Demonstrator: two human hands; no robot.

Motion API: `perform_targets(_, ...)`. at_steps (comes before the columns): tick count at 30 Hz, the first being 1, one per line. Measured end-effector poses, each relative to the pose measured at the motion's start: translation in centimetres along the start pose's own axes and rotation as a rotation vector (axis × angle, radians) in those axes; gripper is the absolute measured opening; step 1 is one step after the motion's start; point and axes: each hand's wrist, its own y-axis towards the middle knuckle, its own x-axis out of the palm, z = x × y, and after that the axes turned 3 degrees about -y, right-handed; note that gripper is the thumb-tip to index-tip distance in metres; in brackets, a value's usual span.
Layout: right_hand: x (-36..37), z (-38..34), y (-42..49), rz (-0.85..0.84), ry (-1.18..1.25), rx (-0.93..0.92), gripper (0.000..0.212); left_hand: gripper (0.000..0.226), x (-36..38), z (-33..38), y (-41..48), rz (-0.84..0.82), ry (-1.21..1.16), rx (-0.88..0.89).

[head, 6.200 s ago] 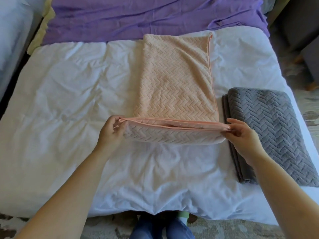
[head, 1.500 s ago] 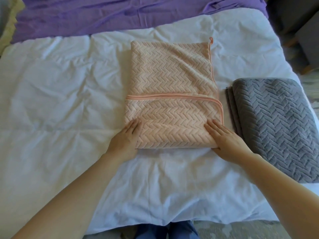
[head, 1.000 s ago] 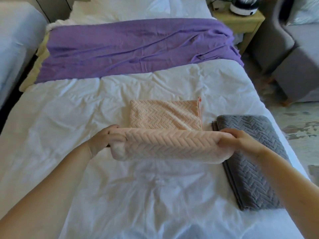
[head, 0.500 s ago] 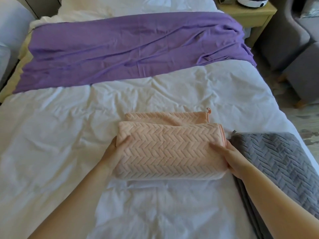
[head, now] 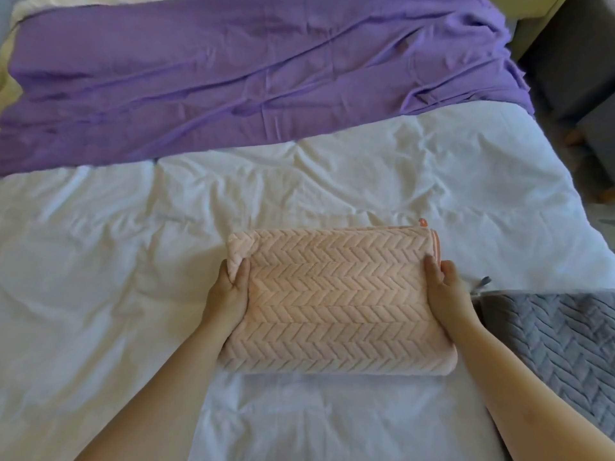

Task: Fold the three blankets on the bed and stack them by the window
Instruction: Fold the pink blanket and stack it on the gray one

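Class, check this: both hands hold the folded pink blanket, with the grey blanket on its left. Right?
Wrong side: the head view shows the grey blanket on its right. The left hand and right hand do hold the pink blanket.

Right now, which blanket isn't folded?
The purple blanket, spread rumpled across the far end of the bed; the pink blanket and grey blanket are folded.

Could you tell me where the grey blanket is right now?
In the head view, the grey blanket lies at lower right on the white duvet, beside the right hand holding the pink blanket.
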Motion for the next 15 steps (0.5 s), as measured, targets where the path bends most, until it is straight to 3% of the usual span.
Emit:
perform_targets(3,0.1,-0.3,0.8,0.053,-0.021,-0.013,0.047,0.03,-0.1,0.0,0.2,0.033,-0.033,-0.021)
perform_targets(8,0.5,-0.4,0.4,0.057,-0.199,0.035,0.043,0.04,-0.3,1.4,-0.6,0.167,0.291,-0.007)
perform_targets(10,-0.2,-1.1,-0.2,0.17,-0.276,-0.033,0.044,0.04,-1.1,2.4,-1.2,0.321,0.327,0.18)
perform_targets(12,-0.4,-2.0,-1.3,0.27,-0.272,-0.266,0.05,0.047,-1.2,3.5,-2.2,0.368,0.359,0.508)
perform_targets(15,1.4,-3.8,-3.6,0.079,-0.542,-0.693,0.058,0.052,1.0,5.1,-4.3,0.013,0.643,0.905)
